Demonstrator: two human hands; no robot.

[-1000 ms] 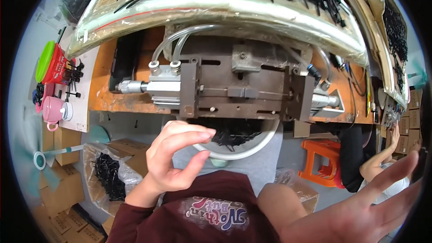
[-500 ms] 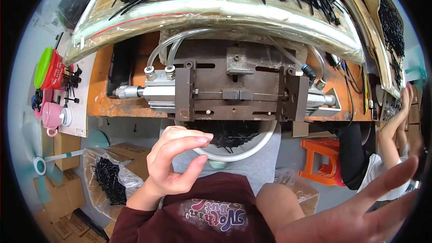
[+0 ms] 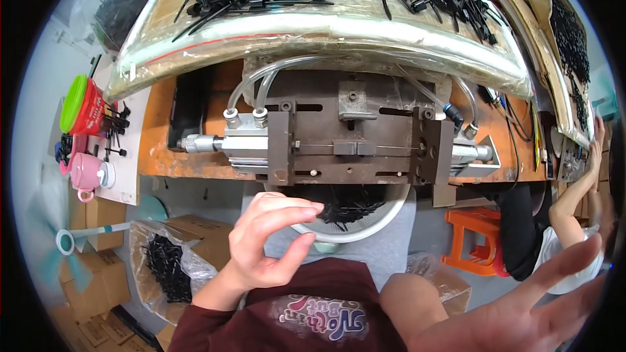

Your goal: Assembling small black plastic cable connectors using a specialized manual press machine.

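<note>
My left hand point(image 3: 270, 241) hovers over my lap, just in front of a white basket point(image 3: 381, 227). Its thumb and fingers curve apart with nothing between them. At the lower right, my right hand point(image 3: 521, 313) is raised with fingers spread, holding nothing; part of it runs out of view. Beyond the basket stands a brown metal fixture point(image 3: 352, 173) with a small dark block point(image 3: 354, 148) at its middle. Silver air cylinders point(image 3: 245, 150) flank it on both sides. Black plastic parts point(image 3: 349, 208) lie in the basket.
A wrapped tray point(image 3: 261, 32) heaped with black stemmed parts stands behind the fixture. Clear hoses point(image 3: 261, 88) arch from the cylinders. Left are a pink cup point(image 3: 85, 173), a fan point(image 3: 65, 241) and a lined carton point(image 3: 195, 225). Right are an orange stool point(image 3: 471, 241) and another person's arm point(image 3: 577, 189).
The whole view has shifted slightly, so the bench and fixture appear lower and further right. Both hands keep nearly the same open pose.
</note>
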